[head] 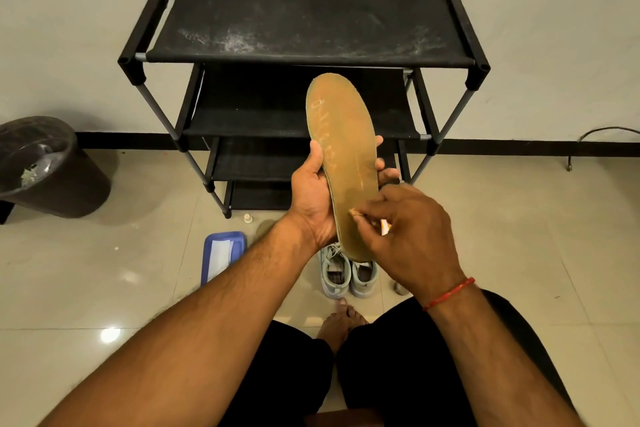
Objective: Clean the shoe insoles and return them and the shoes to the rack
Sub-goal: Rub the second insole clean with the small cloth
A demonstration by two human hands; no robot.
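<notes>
The left hand (311,198) grips the insole (341,135) round its middle, up in front of the rack (311,21). The right hand (412,236) pinches a small pale scrap (355,212) against its lower end. The insole looks light and bendy, so holding the middle should keep it steady. The shoes (346,276) sit on the floor below.

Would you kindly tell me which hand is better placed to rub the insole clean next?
Right. The right hand pinches a small pale scrap against the insole near its lower end, free to rub upward, while the left hand grips the insole across its middle and steadies it.
</notes>
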